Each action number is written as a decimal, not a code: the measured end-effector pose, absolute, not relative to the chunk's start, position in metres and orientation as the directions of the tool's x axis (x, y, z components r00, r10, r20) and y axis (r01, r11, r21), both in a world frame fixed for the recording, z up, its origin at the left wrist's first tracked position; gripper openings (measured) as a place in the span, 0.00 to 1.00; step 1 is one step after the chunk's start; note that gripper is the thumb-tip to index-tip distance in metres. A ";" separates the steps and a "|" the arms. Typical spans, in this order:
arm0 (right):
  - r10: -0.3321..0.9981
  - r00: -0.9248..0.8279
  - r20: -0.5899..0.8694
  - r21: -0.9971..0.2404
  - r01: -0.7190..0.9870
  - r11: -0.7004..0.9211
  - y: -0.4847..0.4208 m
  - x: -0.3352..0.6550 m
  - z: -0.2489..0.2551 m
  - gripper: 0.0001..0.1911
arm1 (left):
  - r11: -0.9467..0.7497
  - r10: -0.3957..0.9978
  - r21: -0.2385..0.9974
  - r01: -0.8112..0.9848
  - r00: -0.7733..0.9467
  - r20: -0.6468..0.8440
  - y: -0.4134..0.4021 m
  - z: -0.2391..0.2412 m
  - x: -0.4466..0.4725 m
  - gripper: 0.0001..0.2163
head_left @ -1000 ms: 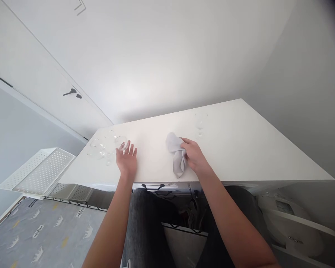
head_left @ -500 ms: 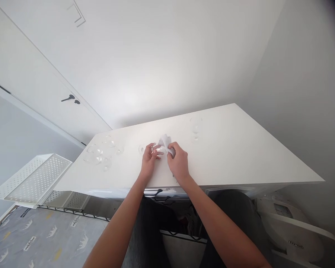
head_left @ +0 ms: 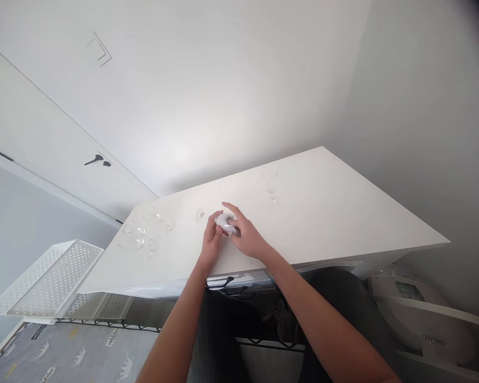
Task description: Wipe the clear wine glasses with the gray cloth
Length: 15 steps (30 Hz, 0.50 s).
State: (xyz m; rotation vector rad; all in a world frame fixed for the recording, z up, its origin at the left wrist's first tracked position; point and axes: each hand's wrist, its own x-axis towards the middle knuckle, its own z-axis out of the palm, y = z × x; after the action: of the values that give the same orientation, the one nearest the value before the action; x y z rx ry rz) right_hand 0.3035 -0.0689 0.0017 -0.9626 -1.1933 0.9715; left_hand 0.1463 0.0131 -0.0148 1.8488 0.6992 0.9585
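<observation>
A clear stemmed glass point(head_left: 219, 219) lies on its side in my left hand point(head_left: 211, 234), its foot point(head_left: 200, 215) pointing left and its mouth to the right. My left fingers and thumb wrap round its bowl. A pale white-grey cloth point(head_left: 226, 223) is bunched inside the bowl. My right hand point(head_left: 247, 235) pushes the cloth in at the mouth, some fingers inside the glass and the index finger stretched out above the rim. Part of the cloth hides behind the right fingers.
Several clear glasses point(head_left: 133, 239) stand close together on the left of the white tabletop point(head_left: 323, 213). Another clear glass point(head_left: 270, 182) is near the back edge. White perforated shelving point(head_left: 43, 282) adjoins on the left; a pale rounded appliance point(head_left: 423, 319) is low on the right.
My right hand has pushed the cloth deeper into the bowl, and its index finger has lifted. The glass now tips its mouth more towards me. The camera view has tilted and shifted slightly.
</observation>
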 end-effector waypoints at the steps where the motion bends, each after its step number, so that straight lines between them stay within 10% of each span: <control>1: 0.967 0.109 0.230 -0.937 -0.243 0.250 -0.066 0.304 -0.001 0.47 | -0.430 0.790 0.898 0.093 0.519 0.325 0.012 -0.014 0.147 0.23; 5: 0.992 0.065 0.111 -0.803 -0.583 0.128 -0.063 0.306 -0.004 0.46 | -0.441 0.816 0.887 0.140 0.475 0.331 0.011 -0.013 0.146 0.22; 11: 0.878 -0.090 0.471 -0.866 0.140 0.479 -0.074 0.307 0.004 0.38 | -0.385 0.868 0.916 0.114 0.382 0.318 0.018 -0.018 0.145 0.22; 15: 0.903 0.046 0.428 -0.904 0.003 0.428 -0.074 0.301 0.008 0.33 | -0.331 0.856 0.943 0.012 0.424 0.295 0.011 -0.015 0.147 0.23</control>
State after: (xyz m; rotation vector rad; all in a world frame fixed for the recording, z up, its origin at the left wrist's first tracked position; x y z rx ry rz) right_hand 0.3011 -0.0735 0.0083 -0.8941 -1.3486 0.8504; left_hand 0.1469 0.0115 -0.0149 1.6800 0.7649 1.0586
